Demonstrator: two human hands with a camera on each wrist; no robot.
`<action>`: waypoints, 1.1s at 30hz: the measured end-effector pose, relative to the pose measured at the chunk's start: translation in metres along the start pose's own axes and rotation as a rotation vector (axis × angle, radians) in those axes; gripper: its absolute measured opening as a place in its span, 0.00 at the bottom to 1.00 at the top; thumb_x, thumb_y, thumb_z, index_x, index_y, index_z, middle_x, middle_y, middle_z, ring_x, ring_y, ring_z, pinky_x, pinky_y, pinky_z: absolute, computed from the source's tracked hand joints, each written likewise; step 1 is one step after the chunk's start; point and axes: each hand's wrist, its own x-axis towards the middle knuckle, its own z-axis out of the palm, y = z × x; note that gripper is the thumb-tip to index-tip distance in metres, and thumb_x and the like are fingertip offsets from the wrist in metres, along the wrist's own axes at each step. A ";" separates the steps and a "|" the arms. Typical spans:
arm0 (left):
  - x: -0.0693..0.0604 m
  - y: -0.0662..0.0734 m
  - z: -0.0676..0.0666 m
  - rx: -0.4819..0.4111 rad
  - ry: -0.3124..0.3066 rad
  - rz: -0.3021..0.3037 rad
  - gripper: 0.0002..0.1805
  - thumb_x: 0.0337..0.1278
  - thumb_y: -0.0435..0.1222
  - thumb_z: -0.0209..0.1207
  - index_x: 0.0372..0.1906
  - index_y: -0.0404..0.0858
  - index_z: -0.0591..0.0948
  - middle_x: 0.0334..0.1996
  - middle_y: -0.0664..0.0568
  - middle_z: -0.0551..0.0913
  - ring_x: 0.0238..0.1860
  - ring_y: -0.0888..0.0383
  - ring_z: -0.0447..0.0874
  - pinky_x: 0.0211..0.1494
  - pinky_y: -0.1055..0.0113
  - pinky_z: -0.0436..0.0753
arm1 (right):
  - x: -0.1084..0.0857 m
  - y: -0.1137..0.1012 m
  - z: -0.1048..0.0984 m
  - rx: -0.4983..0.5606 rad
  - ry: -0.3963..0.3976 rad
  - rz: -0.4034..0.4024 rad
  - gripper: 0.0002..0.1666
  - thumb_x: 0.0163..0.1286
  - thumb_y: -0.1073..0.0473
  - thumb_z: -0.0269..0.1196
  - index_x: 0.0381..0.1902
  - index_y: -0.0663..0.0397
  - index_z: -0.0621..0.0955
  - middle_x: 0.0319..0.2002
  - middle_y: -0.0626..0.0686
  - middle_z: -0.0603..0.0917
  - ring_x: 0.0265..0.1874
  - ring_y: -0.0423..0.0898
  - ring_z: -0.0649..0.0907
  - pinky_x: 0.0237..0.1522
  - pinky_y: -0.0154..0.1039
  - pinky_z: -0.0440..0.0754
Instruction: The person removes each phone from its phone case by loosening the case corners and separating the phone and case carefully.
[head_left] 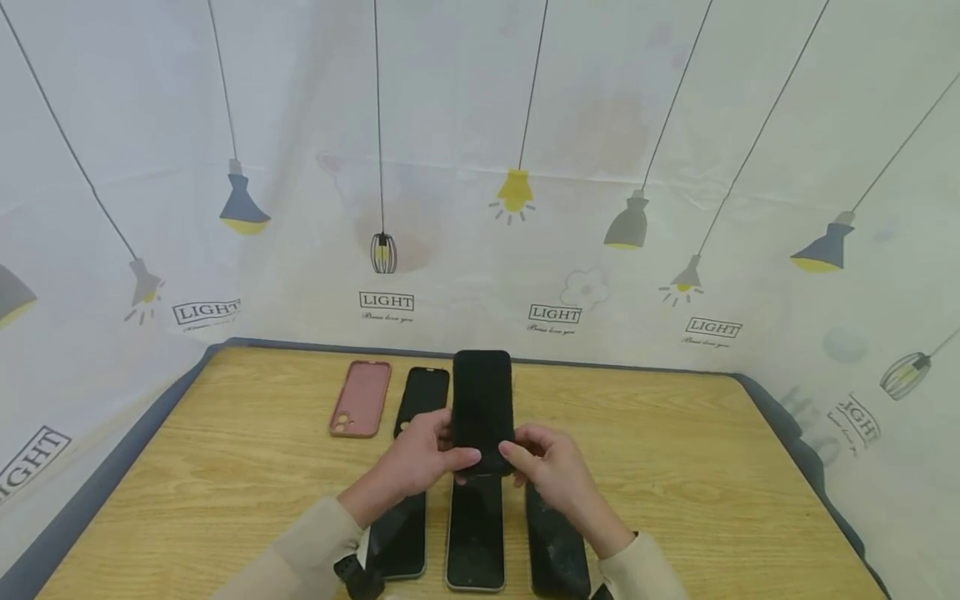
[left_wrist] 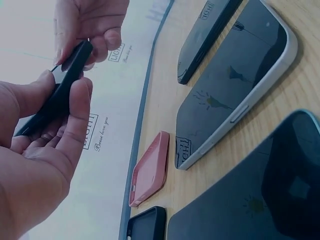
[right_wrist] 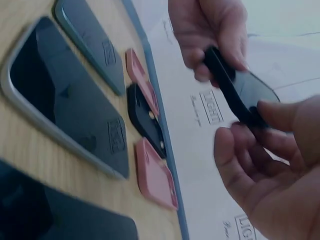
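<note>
Both hands hold up a smartphone in a black case, its dark screen toward the head camera. My left hand grips the lower left side, with the thumb over the screen's edge. The right hand pinches the lower right corner, thumb on the front and fingers behind. In the right wrist view the black case's rim bends near the right thumb; whether it sits fully on the phone, I cannot tell. Below the hands lie a left phone, a light-edged middle phone and a right phone.
Behind the hands, a pink phone case and a black phone case lie on the wooden table. Another pink case shows in the right wrist view. A lamp-printed white cloth hangs around the table's back and sides.
</note>
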 end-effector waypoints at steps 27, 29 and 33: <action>-0.005 -0.001 0.002 0.112 -0.035 0.068 0.26 0.63 0.27 0.68 0.66 0.33 0.78 0.44 0.41 0.89 0.39 0.54 0.90 0.34 0.53 0.90 | 0.047 -0.026 -0.040 -0.154 0.017 -0.105 0.11 0.79 0.67 0.57 0.46 0.70 0.84 0.28 0.59 0.85 0.26 0.51 0.87 0.33 0.33 0.87; -0.005 -0.001 0.003 0.125 -0.036 0.067 0.26 0.63 0.28 0.68 0.66 0.33 0.78 0.45 0.41 0.89 0.39 0.54 0.90 0.35 0.51 0.90 | 0.047 -0.026 -0.041 -0.182 -0.004 -0.115 0.11 0.79 0.68 0.56 0.46 0.70 0.84 0.27 0.58 0.85 0.26 0.51 0.87 0.33 0.34 0.88; -0.005 -0.001 0.003 0.148 -0.041 0.060 0.28 0.63 0.28 0.68 0.68 0.33 0.77 0.45 0.42 0.89 0.40 0.54 0.89 0.36 0.48 0.89 | 0.048 -0.028 -0.044 -0.247 -0.034 -0.128 0.13 0.77 0.70 0.54 0.50 0.70 0.83 0.27 0.55 0.86 0.26 0.49 0.88 0.34 0.36 0.88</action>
